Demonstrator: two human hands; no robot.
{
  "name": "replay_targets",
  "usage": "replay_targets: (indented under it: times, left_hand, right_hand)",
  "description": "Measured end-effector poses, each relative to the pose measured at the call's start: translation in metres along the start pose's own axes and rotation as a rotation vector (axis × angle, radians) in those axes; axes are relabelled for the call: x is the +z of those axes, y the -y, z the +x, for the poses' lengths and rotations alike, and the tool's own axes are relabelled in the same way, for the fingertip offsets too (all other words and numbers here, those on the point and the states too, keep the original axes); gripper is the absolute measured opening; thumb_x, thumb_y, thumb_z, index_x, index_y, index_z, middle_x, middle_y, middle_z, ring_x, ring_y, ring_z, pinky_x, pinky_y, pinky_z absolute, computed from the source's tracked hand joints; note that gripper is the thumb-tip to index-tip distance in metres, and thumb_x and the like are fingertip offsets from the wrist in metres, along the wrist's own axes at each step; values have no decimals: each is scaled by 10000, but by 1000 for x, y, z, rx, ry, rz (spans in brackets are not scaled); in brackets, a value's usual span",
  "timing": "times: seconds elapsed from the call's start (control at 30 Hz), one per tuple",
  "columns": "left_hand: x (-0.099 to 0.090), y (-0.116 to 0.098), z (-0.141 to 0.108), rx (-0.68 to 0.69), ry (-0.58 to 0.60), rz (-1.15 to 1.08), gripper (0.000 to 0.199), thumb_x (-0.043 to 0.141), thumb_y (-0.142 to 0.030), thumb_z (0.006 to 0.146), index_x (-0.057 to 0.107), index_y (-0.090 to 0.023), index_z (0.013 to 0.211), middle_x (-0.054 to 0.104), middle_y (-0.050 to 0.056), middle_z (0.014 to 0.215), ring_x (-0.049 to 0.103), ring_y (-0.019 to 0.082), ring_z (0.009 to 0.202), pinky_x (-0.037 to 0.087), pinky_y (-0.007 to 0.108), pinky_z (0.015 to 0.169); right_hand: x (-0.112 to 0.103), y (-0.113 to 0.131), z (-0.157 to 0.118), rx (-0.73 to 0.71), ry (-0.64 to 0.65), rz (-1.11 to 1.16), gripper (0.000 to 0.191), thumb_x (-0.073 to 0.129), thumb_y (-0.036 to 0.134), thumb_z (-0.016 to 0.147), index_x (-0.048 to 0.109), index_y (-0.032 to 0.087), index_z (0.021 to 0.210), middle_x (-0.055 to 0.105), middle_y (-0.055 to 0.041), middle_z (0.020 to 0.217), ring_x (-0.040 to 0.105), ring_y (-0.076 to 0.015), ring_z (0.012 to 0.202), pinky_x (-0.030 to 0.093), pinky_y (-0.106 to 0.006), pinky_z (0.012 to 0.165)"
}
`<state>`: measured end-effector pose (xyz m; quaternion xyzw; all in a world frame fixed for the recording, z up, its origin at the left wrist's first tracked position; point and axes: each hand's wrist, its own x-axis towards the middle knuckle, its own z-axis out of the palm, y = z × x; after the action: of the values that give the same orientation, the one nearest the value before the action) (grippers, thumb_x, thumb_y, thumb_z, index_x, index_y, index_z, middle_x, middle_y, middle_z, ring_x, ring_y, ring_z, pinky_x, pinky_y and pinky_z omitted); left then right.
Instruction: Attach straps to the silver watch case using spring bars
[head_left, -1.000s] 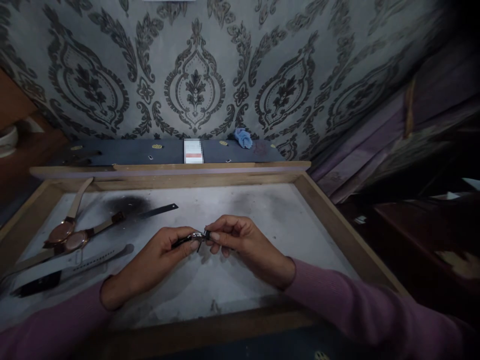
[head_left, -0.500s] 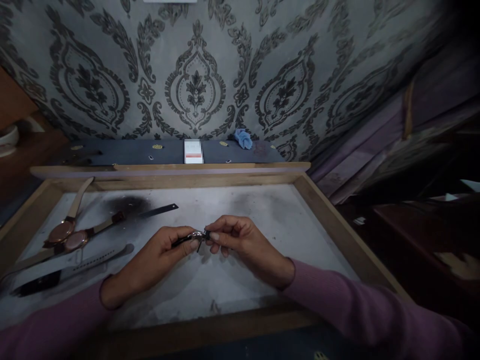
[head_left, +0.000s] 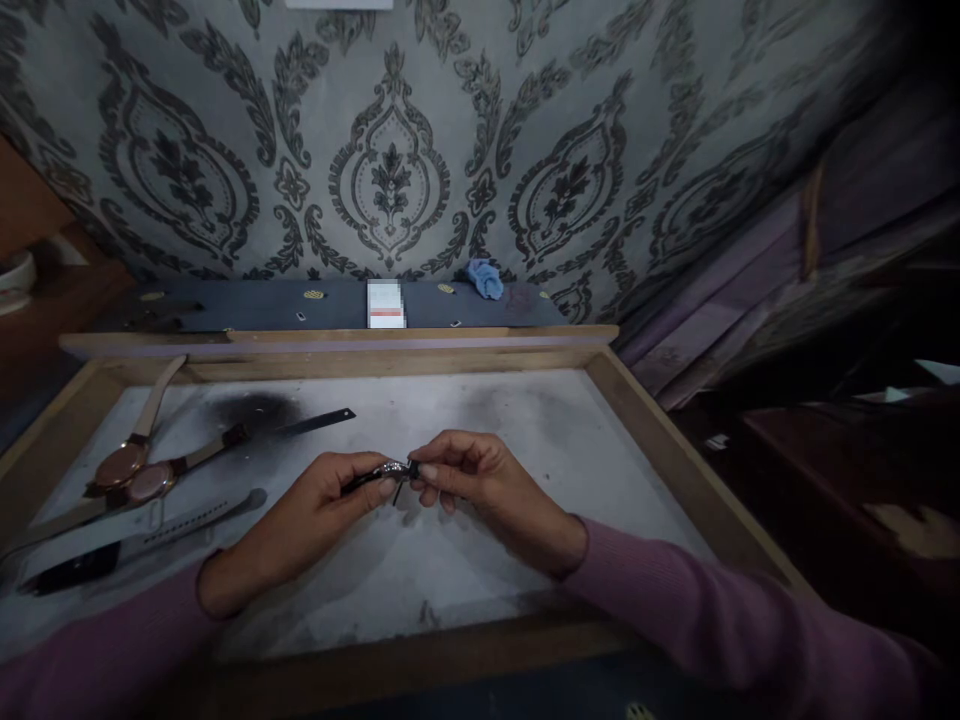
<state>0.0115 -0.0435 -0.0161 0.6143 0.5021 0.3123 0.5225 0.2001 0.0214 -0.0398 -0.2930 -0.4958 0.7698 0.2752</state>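
Note:
A small wristwatch [head_left: 393, 469] with a shiny case and a dark strap is held up over the middle of the tray. My left hand [head_left: 330, 500] is closed, pinching the case between thumb and fingers from the left. From the right, my right hand [head_left: 480, 480] pinches the dark strap end beside the case. A thin dark piece points down below the watch; I cannot tell what it is. Two rose-gold watches [head_left: 120, 464] with straps lie at the left, near a pale perforated strap [head_left: 191, 525].
The wooden-rimmed tray [head_left: 675, 470] has a whitish, stained floor. A dark flat blade-like strip [head_left: 322, 420] lies beyond my left hand. On the ledge behind stand a white card with a red stripe [head_left: 386, 305] and a crumpled blue cloth [head_left: 485, 279]. Patterned fabric covers the back.
Hardly anything differs. Both hands keep the same grip on the watch, with only a tiny shift at the strap; the view has moved very slightly.

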Motion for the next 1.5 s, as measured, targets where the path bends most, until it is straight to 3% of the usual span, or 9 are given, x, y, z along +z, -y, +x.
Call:
replay_targets:
  times: [0.27,0.67,0.87,1.13,1.5]
  left_hand:
    - [0,1,-2,-5,-4,-27,271,498,-339,917,703,-169,969,609,-4,742,428,120,623,329,229,576]
    - [1,-1,-1,-12,-12,-21,278,501,-359,910,705,-172,937,464,-47,622,281,96,523,260,224,520]
    - [0,0,-2,-18,-13,-28,283,501,-365,904,703,-166,908,457,-48,616,300,96,534,253,219,509]
    - [3,4,-2,-83,-18,-88,314,510,-413,881,692,-156,884,455,-36,628,331,102,552,227,204,467]
    - [10,11,-2,-242,-55,-275,365,527,-465,859,681,-141,930,264,-94,521,175,79,456,155,210,419]
  right_hand:
    - [0,1,0,-5,3,-10,103,741,211,747,714,156,830,690,2,687,628,-62,572,420,-156,473]
    - [0,0,-1,-65,2,-91,94,718,210,768,712,159,848,683,0,695,618,-62,570,435,-161,480]
    - [2,1,-3,-136,16,-179,113,708,249,782,713,165,857,668,3,657,596,-67,543,441,-170,468]
    - [3,2,-7,-206,24,-319,122,660,246,820,723,167,888,640,3,647,567,-72,542,435,-183,470]
    - [4,-2,-7,-237,11,-372,115,639,231,829,706,159,887,644,-7,678,572,-85,573,438,-203,493]
